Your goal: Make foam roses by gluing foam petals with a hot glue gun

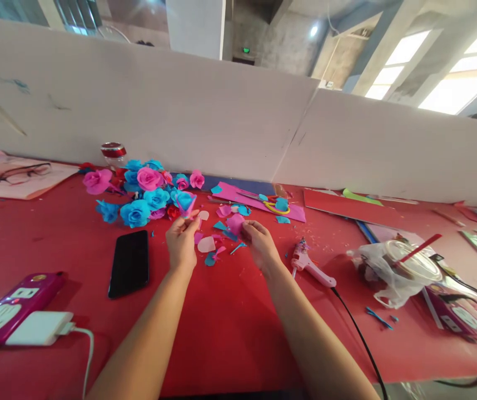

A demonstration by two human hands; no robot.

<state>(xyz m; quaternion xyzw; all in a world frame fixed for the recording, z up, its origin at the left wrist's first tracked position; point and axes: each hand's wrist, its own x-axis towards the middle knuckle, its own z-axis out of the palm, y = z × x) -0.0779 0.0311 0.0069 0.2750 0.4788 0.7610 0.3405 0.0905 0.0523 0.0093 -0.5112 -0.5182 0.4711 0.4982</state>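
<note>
Between the fingertips of my left hand [182, 239] is a partly formed paper flower [185, 203], blue inside with a pink outer petal. My right hand [258, 240] pinches a single pink paper petal [235, 224] by its edge. The two hands are apart, with loose petals and scraps lying between and beneath them, among them a pale pink petal [206, 244] and a blue scrap [210, 259]. Behind my left hand lies a bunch of finished paper roses [135, 213] in blue, pink and red. A pink hot glue gun [310, 265] rests right of my right hand.
A black phone [129, 264] and a purple power strip [34, 297] with a white charger lie left. Yellow-handled scissors [278, 208] rest on pink paper at the back. A bagged cup [413, 264] with a red straw stands right. The glue gun's cord [359, 333] runs to the front edge.
</note>
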